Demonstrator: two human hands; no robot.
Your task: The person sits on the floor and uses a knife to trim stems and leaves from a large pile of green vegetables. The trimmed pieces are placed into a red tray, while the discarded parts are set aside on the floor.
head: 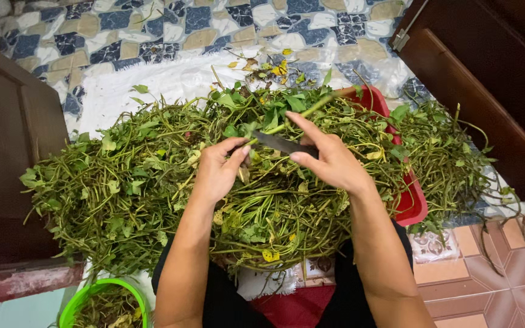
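Nearest the camera, at the bottom left, sat a green basket (101, 302) with trimmed scraps in it, close by, I judged, so that waste could drop straight down. Just beyond it my two forearms reached out over a great heap of leafy green vines (123, 182), which was piled across the lap and hid most of a red tray (413, 203) at the right; only the tray's near corner and far rim showed.

My left hand (217, 170) had its fingers curled narrowly, pinching one green stem (302, 112) at its lower end, I supposed to keep it taut. My right hand (332, 159) was closed around a dark knife (281, 144), thumb under and forefinger stretched along the top, the blade lying flat and pointing left toward the pinched stem, an angle that looked suited to stripping or slicing it. The stem itself ran up and to the right, away over the heap.

Farther off, yellowed leaves (274, 68) lay on a white cloth (171, 79) spread over a blue and tan patterned floor. I saw no packages, labels or signs anywhere.
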